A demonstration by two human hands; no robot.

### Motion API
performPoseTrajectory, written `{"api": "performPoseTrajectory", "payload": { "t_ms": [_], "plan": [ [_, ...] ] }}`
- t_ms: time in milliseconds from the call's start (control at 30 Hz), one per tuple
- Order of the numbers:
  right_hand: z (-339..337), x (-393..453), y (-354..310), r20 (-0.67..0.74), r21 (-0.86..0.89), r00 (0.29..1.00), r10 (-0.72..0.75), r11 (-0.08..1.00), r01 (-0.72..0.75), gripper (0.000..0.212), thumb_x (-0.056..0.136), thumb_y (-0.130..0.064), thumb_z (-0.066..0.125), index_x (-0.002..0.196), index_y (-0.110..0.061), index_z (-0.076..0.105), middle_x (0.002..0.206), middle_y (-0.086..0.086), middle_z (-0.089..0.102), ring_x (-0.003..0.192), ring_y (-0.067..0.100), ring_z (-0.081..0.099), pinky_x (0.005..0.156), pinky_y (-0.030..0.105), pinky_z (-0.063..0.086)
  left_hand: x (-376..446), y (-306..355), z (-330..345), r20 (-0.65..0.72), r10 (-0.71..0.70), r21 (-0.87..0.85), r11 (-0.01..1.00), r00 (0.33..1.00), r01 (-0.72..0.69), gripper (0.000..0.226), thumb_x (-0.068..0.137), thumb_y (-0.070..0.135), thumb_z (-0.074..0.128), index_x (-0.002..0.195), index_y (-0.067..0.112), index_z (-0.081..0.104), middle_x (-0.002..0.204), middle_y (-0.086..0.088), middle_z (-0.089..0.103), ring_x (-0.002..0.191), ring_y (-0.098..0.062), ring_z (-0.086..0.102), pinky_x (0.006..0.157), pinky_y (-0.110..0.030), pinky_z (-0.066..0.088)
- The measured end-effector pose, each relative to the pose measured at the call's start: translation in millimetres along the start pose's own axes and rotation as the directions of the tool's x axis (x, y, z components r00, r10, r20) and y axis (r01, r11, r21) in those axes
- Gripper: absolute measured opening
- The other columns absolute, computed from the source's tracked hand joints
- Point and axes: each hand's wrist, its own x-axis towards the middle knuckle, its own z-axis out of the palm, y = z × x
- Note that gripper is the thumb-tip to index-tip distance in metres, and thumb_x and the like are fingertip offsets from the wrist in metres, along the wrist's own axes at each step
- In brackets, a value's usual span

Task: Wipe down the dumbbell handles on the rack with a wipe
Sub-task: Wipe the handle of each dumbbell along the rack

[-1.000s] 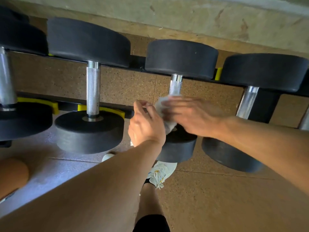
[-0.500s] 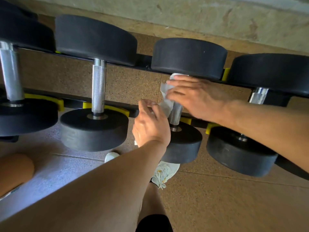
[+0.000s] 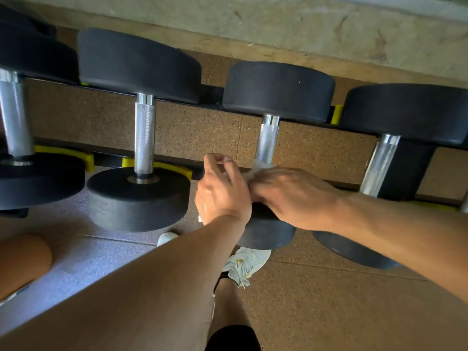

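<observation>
Several black dumbbells with knurled steel handles lie across a black rack (image 3: 210,93) with yellow cradles. My right hand (image 3: 291,196) grips a white wipe (image 3: 257,167) around the near end of the third dumbbell's handle (image 3: 268,140), just above its near weight (image 3: 268,234). My left hand (image 3: 222,188) sits right beside it with curled fingers touching the wipe's left edge, and seems to pinch it. The rest of that handle is bare and shiny. Most of the wipe is hidden under my hands.
Other handles stand to the left (image 3: 144,138) and right (image 3: 379,165) of the one I hold. A far-left handle (image 3: 14,117) is partly cut off. Below the rack are brown speckled floor tiles, my white shoe (image 3: 247,262) and a knee (image 3: 22,259). A concrete wall (image 3: 304,26) runs behind.
My right hand slid the wipe from the far end of the third handle back down to its near end. My left hand stayed beside it.
</observation>
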Motion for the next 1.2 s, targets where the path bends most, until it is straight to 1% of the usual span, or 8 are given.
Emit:
{"api": "performPoseTrajectory", "payload": {
  "t_ms": [133, 233, 300, 400, 567, 700, 1000, 1200],
  "plan": [
    [-9.5, -35.8, -3.9, -0.203, 0.424, 0.884, 0.421, 0.852, -0.308, 0.018, 0.106, -0.033, 0.039, 0.112, -0.038, 0.054, 0.063, -0.009, 0.057, 0.048, 0.003, 0.051, 0.041, 0.018, 0.036, -0.7, -0.5, 0.5, 0.001, 0.005, 0.011, 1.0, 1.0, -0.005, 0.024, 0.101, 0.039, 0.034, 0.107, 0.026, 0.053, 0.072, 0.004, 0.062, 0.079, -0.032, 0.06, 0.073, -0.04, 0.046],
    [-10.4, -41.6, 21.3, -0.277, 0.834, 0.287, 0.917, 0.378, -0.402, 0.021, 0.105, -0.031, 0.046, 0.119, -0.032, 0.062, 0.08, -0.014, 0.061, 0.073, 0.0, 0.059, 0.062, 0.022, 0.049, -1.5, 1.1, 1.6, 0.013, -0.016, 0.026, 1.0, 1.0, 0.016, 0.022, 0.102, 0.037, 0.035, 0.109, 0.028, 0.054, 0.067, 0.015, 0.053, 0.076, -0.026, 0.056, 0.071, -0.036, 0.041],
    [-14.0, -20.0, 24.4, -0.071, 0.975, 0.089, 0.994, 0.088, -0.204, 0.021, 0.104, -0.03, 0.051, 0.119, -0.028, 0.065, 0.094, -0.013, 0.065, 0.091, 0.009, 0.064, 0.075, 0.029, 0.054, -2.9, 3.1, 0.8, 0.02, -0.02, 0.031, 0.999, 1.0, 0.02, 0.023, 0.102, 0.036, 0.035, 0.11, 0.028, 0.054, 0.069, 0.015, 0.052, 0.076, -0.024, 0.055, 0.07, -0.035, 0.039],
    [-14.7, 24.2, -1.2, -0.005, 0.974, 0.261, 0.965, 0.063, -0.217, 0.028, 0.104, -0.022, 0.049, 0.128, -0.026, 0.062, 0.103, -0.015, 0.059, 0.089, 0.004, 0.059, 0.071, 0.02, 0.049, -2.2, 3.8, 0.7, 0.007, -0.012, 0.04, 0.999, 1.0, 0.011, 0.023, 0.102, 0.036, 0.035, 0.109, 0.027, 0.054, 0.07, 0.013, 0.052, 0.075, -0.023, 0.054, 0.069, -0.033, 0.036],
    [-1.2, 28.4, -39.3, -0.272, 0.53, 0.493, 0.827, 0.556, -0.64, 0.031, 0.097, -0.003, 0.045, 0.122, -0.015, 0.058, 0.094, 0.008, 0.067, 0.085, 0.026, 0.065, 0.06, 0.029, 0.042, -1.1, 2.4, 1.2, -0.017, -0.009, 0.052, 0.999, 1.0, 0.01, 0.023, 0.101, 0.036, 0.034, 0.104, 0.027, 0.056, 0.069, 0.011, 0.053, 0.075, -0.025, 0.051, 0.07, -0.034, 0.035],
    [2.8, 1.1, -50.5, 0.029, 0.104, 0.668, 0.744, 0.662, -0.742, 0.015, 0.098, -0.013, 0.047, 0.1, -0.017, 0.061, 0.104, 0.013, 0.067, 0.099, 0.035, 0.065, 0.069, 0.035, 0.041, -0.1, 3.4, 0.1, 0.009, -0.029, 0.035, 0.999, 1.0, 0.028, 0.026, 0.101, 0.038, 0.032, 0.108, 0.027, 0.055, 0.078, 0.002, 0.061, 0.077, -0.027, 0.052, 0.072, -0.036, 0.036],
    [-26.1, 30.8, -108.1, -0.265, 0.715, 0.379, 0.886, 0.445, -0.539, 0.021, 0.103, -0.037, 0.046, 0.111, -0.033, 0.066, 0.089, -0.01, 0.066, 0.076, 0.003, 0.058, 0.058, 0.023, 0.039, 15.4, 1.9, -62.2, 0.317, -0.104, -0.229, 0.956, 0.943, 0.183, 0.014, 0.1, 0.034, 0.045, 0.106, 0.028, 0.056, 0.084, 0.01, 0.059, 0.085, -0.017, 0.061, 0.072, -0.029, 0.037],
    [-3.4, 165.8, -149.3, 0.097, 0.992, 0.197, 0.976, -0.078, -0.099, 0.024, 0.101, -0.026, 0.054, 0.122, -0.028, 0.067, 0.119, -0.004, 0.068, 0.102, 0.018, 0.063, 0.079, 0.029, 0.05, 65.0, -35.7, -180.2, 0.14, 0.233, -0.121, 0.969, 0.962, -0.217, 0.006, 0.097, 0.033, 0.051, 0.102, 0.035, 0.054, 0.08, 0.015, 0.063, 0.071, -0.005, 0.06, 0.066, -0.033, 0.047]
  ]
}}
